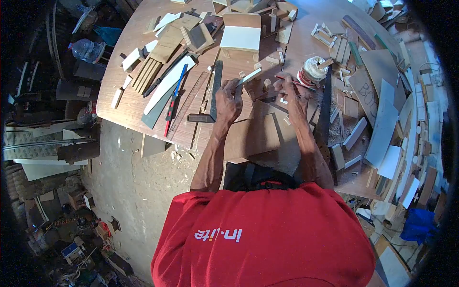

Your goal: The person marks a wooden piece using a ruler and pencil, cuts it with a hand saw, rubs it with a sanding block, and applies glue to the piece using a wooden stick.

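Observation:
My left hand (228, 100) is closed, pinching a small light wood strip (249, 76) that points up and to the right. Opposite it, my right hand (290, 92) has its fingers curled round a thin red pencil (306, 86), whose ends stick out on both sides. Just beyond the right hand stands an open tub (311, 71) with white contents and a red label, a wooden stick in it. A try square (216, 91) lies beside my left hand. Below and between the hands is a brown board (253, 138).
A blue-and-red pen-like tool (177, 98), a clear ruler (189, 106) and a grooved wood block (147, 75) lie left on the table. A small wooden piece with a white panel (240, 39) stands at the back. Boards and offcuts (382, 124) crowd the right side.

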`<state>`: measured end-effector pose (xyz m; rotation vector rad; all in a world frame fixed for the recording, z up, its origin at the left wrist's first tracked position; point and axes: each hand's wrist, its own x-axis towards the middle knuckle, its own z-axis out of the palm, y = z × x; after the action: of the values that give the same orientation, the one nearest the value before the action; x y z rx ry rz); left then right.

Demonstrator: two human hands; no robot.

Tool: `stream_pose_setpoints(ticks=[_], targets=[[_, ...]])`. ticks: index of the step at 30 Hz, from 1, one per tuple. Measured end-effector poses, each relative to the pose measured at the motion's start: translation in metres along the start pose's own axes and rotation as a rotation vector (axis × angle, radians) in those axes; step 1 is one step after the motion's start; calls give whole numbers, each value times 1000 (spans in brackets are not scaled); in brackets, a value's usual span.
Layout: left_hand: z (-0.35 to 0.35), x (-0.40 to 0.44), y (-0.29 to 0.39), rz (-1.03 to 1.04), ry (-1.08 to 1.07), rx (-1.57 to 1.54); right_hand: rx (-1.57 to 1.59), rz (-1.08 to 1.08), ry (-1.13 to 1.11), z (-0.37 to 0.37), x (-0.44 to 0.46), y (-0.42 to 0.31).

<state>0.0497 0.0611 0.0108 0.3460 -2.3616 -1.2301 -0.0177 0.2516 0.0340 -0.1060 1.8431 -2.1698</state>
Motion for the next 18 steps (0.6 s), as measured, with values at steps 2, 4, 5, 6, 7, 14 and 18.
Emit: stream_pose_setpoints(ticks=[2,4,5,6,7,14,18], targets=[[1,0,-3,12,4,-6,-25,-17,61,3,2,0],[0,0,-1,24,8,-13,-37,-26,80,4,9,6],[0,0,0,16,-1,5,-48,-36,99,4,12,7],[-1,0,0,9,-9,24,-49,-37,99,5,15,6],[-1,0,0,9,-10,24,-110,-85,90,6,16,4],[-2,0,-6,27,9,33,-151,-227,75,17,31,4],[-2,-1,-8,42,24,38,-238,-245,59,15,42,10]])
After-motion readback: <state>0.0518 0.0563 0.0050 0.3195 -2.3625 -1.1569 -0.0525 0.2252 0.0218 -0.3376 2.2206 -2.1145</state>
